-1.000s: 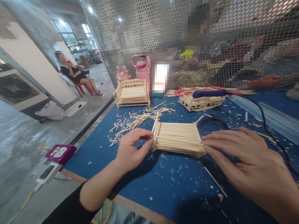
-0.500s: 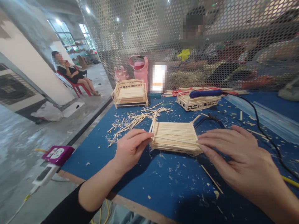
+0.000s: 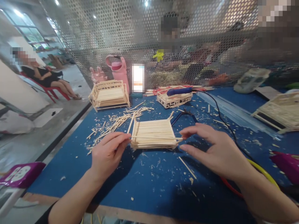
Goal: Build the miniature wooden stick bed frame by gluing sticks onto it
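A small stick-built frame (image 3: 153, 128) with a slatted top stands in the middle of the blue work table (image 3: 140, 180). Across its near side lies a thin wooden stick (image 3: 156, 138). My left hand (image 3: 108, 152) pinches the left end of this stick between thumb and fingers. At the other end, my right hand (image 3: 216, 151) has its thumb and fingers apart around the stick's tip and grips nothing. Behind my left hand, loose sticks (image 3: 116, 122) lie in a pile among scraps.
A finished-looking stick bench (image 3: 109, 93) and a pink bottle (image 3: 120, 73) stand at the back left. A blue-handled corded tool (image 3: 179, 91) rests on another stick frame (image 3: 174, 101). Pliers (image 3: 184, 114) lie behind the middle frame. Perforated metal (image 3: 130, 37) closes off the back. A person sits at far left.
My right hand's fingers have parted and moved off the stick's right end. My left hand keeps its pinch. The view has swung right, showing more of the table's right side.
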Tool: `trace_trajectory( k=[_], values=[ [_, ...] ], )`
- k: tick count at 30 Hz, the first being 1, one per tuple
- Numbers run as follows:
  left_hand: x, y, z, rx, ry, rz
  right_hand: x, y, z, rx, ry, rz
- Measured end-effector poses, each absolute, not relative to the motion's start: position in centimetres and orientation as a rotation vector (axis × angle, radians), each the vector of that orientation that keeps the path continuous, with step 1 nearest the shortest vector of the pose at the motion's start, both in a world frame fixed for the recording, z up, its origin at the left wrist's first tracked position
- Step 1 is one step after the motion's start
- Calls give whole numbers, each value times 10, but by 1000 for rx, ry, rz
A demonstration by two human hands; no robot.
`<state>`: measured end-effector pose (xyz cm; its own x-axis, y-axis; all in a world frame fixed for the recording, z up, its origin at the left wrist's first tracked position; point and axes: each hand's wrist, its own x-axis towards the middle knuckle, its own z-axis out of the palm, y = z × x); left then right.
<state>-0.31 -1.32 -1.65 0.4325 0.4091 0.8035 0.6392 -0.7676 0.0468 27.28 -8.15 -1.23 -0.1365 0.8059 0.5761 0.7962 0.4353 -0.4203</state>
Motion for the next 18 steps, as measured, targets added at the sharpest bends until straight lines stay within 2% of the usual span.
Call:
trace_trajectory(
  k=[6, 12, 18],
  values=[
    [-3, -14, -16, -2422, -900, -1244, 270, -79, -17, -1257, -1883, 19],
    [-4, -13, -17, -2449, -878, -1287, 264, -79, -14, -1335, -1822, 95],
    [-4, -14, -18, -2478, -910, -1336, 264, -80, -13, -1321, -1864, 1]
  ],
)
